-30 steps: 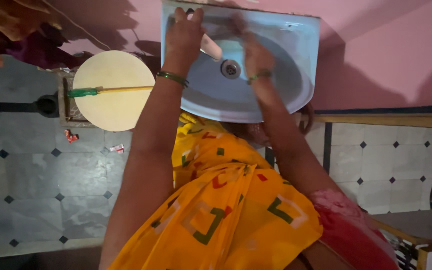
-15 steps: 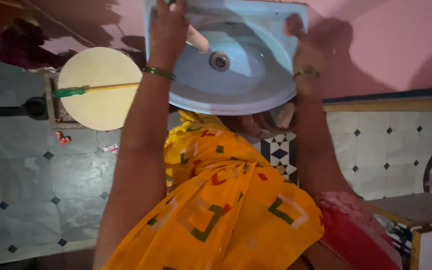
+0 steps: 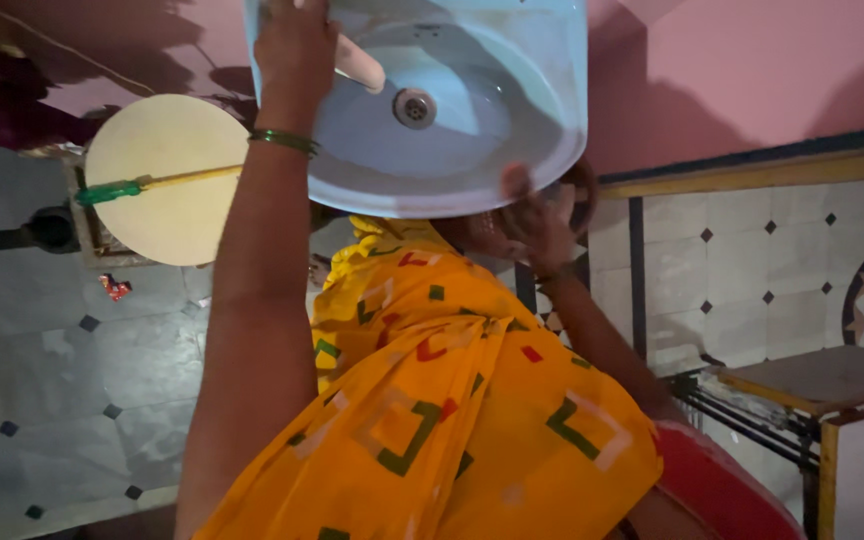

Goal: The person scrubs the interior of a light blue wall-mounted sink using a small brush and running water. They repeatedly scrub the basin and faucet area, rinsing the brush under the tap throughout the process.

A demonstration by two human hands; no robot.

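A pale blue wash basin (image 3: 542, 90) with a metal drain (image 3: 414, 107) hangs on the pink wall at the top of the view. My left hand (image 3: 297, 45), a green bangle on its wrist, is closed over a pale tap (image 3: 360, 64) at the basin's back left corner. Lower down, my right hand (image 3: 534, 228) is blurred, with fingers spread and nothing in it. It sits just under the basin's front rim, on the right. My orange patterned garment (image 3: 432, 400) fills the lower middle.
A round cream disc (image 3: 167, 215) with a green-handled stick (image 3: 132, 186) across it lies on the tiled floor at left. A small red wrapper (image 3: 114, 288) lies nearby. A low table (image 3: 822, 378) stands at right, and a red thing (image 3: 722, 490) sits at bottom right.
My right hand left the basin bowl, passed the right rim and dropped below the front rim. My left hand stayed on the tap. The view shifted rightwards.
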